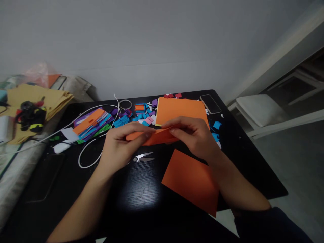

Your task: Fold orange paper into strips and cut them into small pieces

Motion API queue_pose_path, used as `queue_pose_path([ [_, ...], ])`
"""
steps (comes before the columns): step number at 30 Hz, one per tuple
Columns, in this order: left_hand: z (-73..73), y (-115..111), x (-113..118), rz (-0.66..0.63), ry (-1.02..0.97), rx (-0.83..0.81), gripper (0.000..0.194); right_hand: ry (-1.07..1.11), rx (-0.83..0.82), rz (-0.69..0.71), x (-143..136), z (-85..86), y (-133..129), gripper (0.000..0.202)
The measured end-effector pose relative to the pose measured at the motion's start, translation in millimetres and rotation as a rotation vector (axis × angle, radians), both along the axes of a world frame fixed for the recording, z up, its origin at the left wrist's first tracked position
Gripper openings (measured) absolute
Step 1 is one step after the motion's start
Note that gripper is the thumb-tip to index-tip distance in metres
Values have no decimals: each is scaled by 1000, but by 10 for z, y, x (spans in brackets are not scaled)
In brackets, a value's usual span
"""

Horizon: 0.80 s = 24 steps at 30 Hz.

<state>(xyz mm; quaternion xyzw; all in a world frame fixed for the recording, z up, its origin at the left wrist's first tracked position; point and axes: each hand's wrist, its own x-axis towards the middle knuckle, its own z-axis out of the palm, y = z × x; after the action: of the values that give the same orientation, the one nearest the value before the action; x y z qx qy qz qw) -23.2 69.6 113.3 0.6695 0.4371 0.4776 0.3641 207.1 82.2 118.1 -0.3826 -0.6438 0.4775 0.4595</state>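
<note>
A grey wall (152,40) backed a black desk (136,199). Over it, the left hand (117,145) and right hand (196,136) angled inward, fingers (181,121) gripping a bent orange paper (162,137). Beyond this paper lay an orange-topped stack (181,109); nearer than it, an orange sheet (191,182) and scissors (143,156) partly behind the left hand.

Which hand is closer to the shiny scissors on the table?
Left. In the picture, the left hand is right beside the scissors, up and to their left; the right hand is farther away, up and to their right.
</note>
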Motion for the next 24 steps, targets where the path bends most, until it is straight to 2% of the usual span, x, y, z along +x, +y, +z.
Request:
queue_pose_path([
  [5,35,-16,21,-65,53,155,23,127,-174,122,-27,20,-30,16],
  [10,73,-47,-10,-121,134,306,26,20,-144,82,-81,-32,-44,10],
  [14,70,-63,-62,-76,195,187,26,-39,-64,36,-89,-43,-67,6],
  [16,66,-62,-59,-32,241,137,19,-72,-11,12,-100,-38,-87,4],
  [18,65,-58,-44,-19,281,133,7,-76,27,0,-117,-32,-104,3],
  [24,72,-49,-46,-24,302,96,7,-66,18,-84,-84,-21,-57,5],
])
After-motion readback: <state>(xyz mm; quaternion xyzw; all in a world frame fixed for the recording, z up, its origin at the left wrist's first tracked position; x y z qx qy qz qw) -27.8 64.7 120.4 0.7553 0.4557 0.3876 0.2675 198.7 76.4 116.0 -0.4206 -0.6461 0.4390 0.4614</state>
